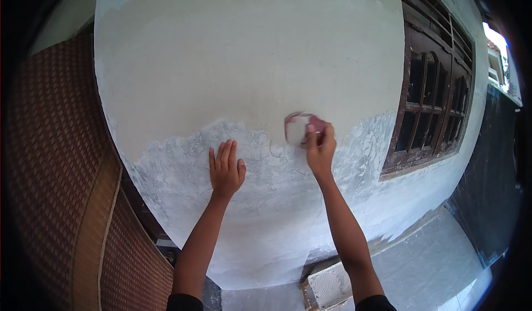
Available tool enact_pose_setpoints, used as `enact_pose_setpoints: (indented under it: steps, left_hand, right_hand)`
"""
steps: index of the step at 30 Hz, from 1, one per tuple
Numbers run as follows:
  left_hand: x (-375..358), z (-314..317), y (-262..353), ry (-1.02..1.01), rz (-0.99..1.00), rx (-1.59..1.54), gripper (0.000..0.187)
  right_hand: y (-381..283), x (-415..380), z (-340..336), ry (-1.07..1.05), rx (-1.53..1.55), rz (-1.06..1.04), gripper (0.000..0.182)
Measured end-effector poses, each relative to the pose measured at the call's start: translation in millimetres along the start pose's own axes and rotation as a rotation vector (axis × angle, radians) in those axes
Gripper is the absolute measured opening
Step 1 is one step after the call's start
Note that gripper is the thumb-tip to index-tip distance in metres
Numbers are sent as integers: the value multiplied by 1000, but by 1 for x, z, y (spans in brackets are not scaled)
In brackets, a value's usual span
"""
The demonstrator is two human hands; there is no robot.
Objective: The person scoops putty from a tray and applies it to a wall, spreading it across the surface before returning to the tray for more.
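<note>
My left hand (225, 169) lies flat on the wall (249, 61), its fingers stretched upward over the patchy white-grey area. To its right, my right hand (321, 149) grips a reddish-brown sanding pad (317, 123) with white dust on it, held against the wall. The pad is slightly blurred. It sits near the border where the smooth cream upper surface meets the rough whitish patch below.
A dark wooden window (429, 95) with panes is on the right. Woven brown panels (55, 144) stand at the left. On the grey floor (424, 255) below is a box (331, 285) with a white-smeared top. A dark board (487, 172) leans at the far right.
</note>
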State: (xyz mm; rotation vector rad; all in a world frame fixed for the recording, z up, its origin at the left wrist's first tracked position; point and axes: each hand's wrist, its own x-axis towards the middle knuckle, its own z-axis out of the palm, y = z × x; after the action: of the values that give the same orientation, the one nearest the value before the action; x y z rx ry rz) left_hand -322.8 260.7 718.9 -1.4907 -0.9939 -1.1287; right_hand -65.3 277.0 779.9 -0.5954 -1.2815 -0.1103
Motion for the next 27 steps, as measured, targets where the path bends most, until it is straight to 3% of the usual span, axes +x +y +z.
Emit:
enact_pose_setpoints:
  steps: [2,3,4,6,8,9,10,12,13,14,16,17,18,20,22,25,26,27]
  left_hand:
    - [0,-1,0,1,-1,-4,48]
    - [0,-2,1,-1,-1,1,48]
    - [0,-2,1,-2,-1,7,48]
    - [1,-3,0,3,-1,9,47]
    - [1,-3,0,-2,4,0,47]
    - [0,-4,0,1,6,-3,47]
    - [1,-4,0,7,7,-4,47]
    - [-1,-4,1,0,2,1,47]
    - [0,-4,1,-2,-1,9,47]
    - [1,-3,0,-1,-1,11,47]
    - [1,-4,0,-2,2,2,47]
    - [-1,-5,1,-8,4,-1,47]
    - [0,-5,1,-4,1,-6,47]
    - [1,-4,0,6,-1,-9,47]
    - [0,-3,0,1,-1,4,47]
    - [0,-4,0,2,1,-1,47]
    - [-1,-5,1,-3,2,-5,47]
    - [0,-5,1,-1,0,-7,47]
  right_hand:
    - [16,5,-4,40,-94,68,24]
    - [-9,14,-12,146,218,379,25]
    - [-9,18,-15,301,211,334,25]
    - [-16,16,-15,219,262,351,27]
    - [-13,2,1,38,69,29,23]
    - [-13,2,-1,16,-243,-171,21]
    - [-11,6,-5,16,-245,-170,21]
    - [-6,18,-16,262,178,316,19]
    - [-6,18,-20,344,285,343,29]
    - [-4,14,-18,343,287,342,29]
    - [1,1,-10,12,167,245,29]
    - [-9,-2,-10,-54,-107,28,29]
    - [-7,0,-13,-54,-108,31,29]
    - [-1,10,-22,195,171,321,29]
    - [-3,15,-33,308,235,358,28]
    - [0,2,-21,0,144,230,32]
    - [-3,0,-23,-80,-158,156,34]
    - [8,3,-25,17,-78,180,34]
